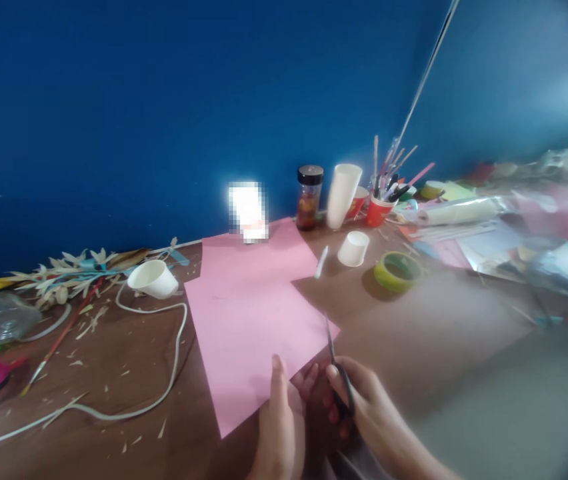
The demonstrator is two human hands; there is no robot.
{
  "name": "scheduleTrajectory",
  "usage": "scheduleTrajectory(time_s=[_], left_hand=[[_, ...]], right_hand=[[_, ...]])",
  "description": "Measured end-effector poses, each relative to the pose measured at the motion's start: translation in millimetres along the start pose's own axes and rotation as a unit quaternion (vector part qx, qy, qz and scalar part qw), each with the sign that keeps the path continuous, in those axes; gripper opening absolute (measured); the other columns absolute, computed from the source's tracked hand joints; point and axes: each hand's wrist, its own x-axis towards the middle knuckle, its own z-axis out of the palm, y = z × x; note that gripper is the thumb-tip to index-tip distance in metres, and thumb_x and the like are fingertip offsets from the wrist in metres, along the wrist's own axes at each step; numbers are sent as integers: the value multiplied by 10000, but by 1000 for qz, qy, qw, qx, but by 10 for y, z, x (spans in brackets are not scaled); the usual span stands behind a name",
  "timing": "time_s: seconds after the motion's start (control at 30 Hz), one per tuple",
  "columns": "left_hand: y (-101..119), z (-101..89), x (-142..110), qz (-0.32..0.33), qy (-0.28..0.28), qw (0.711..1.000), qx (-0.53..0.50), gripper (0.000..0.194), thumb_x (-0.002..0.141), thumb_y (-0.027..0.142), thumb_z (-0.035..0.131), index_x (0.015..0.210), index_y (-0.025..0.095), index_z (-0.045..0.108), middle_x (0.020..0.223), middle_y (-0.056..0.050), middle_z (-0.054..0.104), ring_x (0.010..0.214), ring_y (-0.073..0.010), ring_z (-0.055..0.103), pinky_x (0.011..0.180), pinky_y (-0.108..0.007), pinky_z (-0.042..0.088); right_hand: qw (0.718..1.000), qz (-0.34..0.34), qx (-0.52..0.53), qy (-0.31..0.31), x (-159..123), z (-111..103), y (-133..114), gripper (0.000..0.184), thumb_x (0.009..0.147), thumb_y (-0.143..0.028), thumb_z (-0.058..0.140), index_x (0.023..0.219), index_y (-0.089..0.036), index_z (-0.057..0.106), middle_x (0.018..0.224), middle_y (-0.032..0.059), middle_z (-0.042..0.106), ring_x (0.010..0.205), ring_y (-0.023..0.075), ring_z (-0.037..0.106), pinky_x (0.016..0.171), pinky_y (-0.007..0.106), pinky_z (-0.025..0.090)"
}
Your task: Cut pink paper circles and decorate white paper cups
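Observation:
A sheet of pink paper (254,340) lies tilted toward me, overlapping a second pink sheet (259,257) behind it. My left hand (280,423) grips the near edge of the front sheet, thumb on top and fingers underneath. In my right hand (364,393) is a pair of black-handled scissors (341,387), fingers closed round the handles. Its blades point away from me, close to the right corner of the front sheet. Whether the blades touch the paper, I cannot tell.
Behind the paper stand a glowing pixelated screen (248,210), a dark-lidded jar (309,200) and a tall white cup (344,197). Yellow-green tape (398,271) and a white paper cup (354,249) sit to the right. On the left are another cup (153,279), a white cable (179,347) and scraps.

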Motion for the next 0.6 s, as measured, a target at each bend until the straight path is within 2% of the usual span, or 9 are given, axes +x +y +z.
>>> scheduleTrajectory(time_s=[0.1,0.17,0.27,0.37,0.43,0.6], left_hand=[[-54,19,3,30,9,998,51,478,761,598,585,704,125,624,568,-25,541,601,-156,539,604,-266,427],[-70,55,8,58,27,994,86,398,775,506,625,650,130,587,549,-2,510,549,-119,496,548,-233,392],[-78,108,32,69,40,990,113,380,787,475,615,607,152,528,492,27,446,457,-94,427,450,-215,320],[-92,122,80,50,65,990,119,375,798,489,579,620,170,497,454,48,386,394,-85,368,402,-210,262],[-102,110,115,41,81,992,91,368,807,503,552,658,170,505,464,54,380,391,-76,352,413,-208,275],[-111,64,168,16,79,996,49,303,815,456,508,744,162,533,497,48,384,411,-78,355,416,-206,253]], right_hand=[[1000,-6,-6,6,3,3,-9,497,813,-654,496,774,-159,512,607,-21,535,485,83,497,368,155,380],[1000,-4,-8,11,-1,16,-11,494,807,-654,504,784,-161,513,605,-25,529,479,86,499,361,160,379],[1000,3,-8,8,-20,42,-2,480,815,-640,503,797,-161,513,573,-35,520,438,78,479,351,162,374],[1000,-5,-1,0,-34,58,26,450,823,-611,519,803,-162,512,570,-35,525,440,78,480,357,161,377],[1000,-8,6,-4,-33,57,48,432,819,-596,538,806,-165,510,590,-30,534,465,86,496,365,163,382],[1000,-8,2,-8,-42,44,65,404,832,-564,543,756,-171,496,604,-23,539,475,86,501,388,169,383]])
